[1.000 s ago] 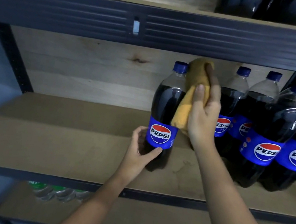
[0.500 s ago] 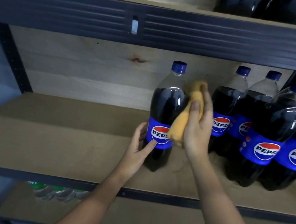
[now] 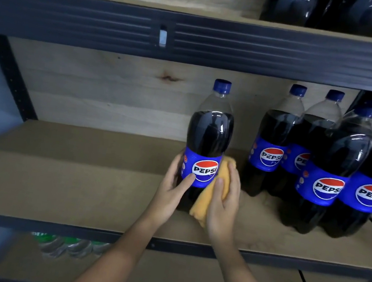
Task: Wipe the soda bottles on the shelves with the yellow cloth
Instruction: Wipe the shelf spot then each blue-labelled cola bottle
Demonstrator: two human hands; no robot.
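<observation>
A tall Pepsi bottle (image 3: pixel 210 132) with a blue cap and blue label stands upright, alone, on the middle shelf (image 3: pixel 65 183). My left hand (image 3: pixel 173 187) grips its lower left side, thumb on the label. My right hand (image 3: pixel 224 199) presses the bunched yellow cloth (image 3: pixel 208 192) against the bottle's lower right side, next to the label. The cloth hides part of the bottle's base. A group of several more Pepsi bottles (image 3: pixel 330 167) stands close together to the right.
A dark metal beam (image 3: pixel 195 38) crosses above, with dark bottles (image 3: pixel 344 12) on the top shelf. Green-capped bottles (image 3: pixel 68 245) show on the shelf below. Black uprights stand at the left (image 3: pixel 11 76) and lower right.
My right hand has slid the yellow cloth down the bottle's right side, from near the cap to the label and base. My left hand has stayed on the lower left.
</observation>
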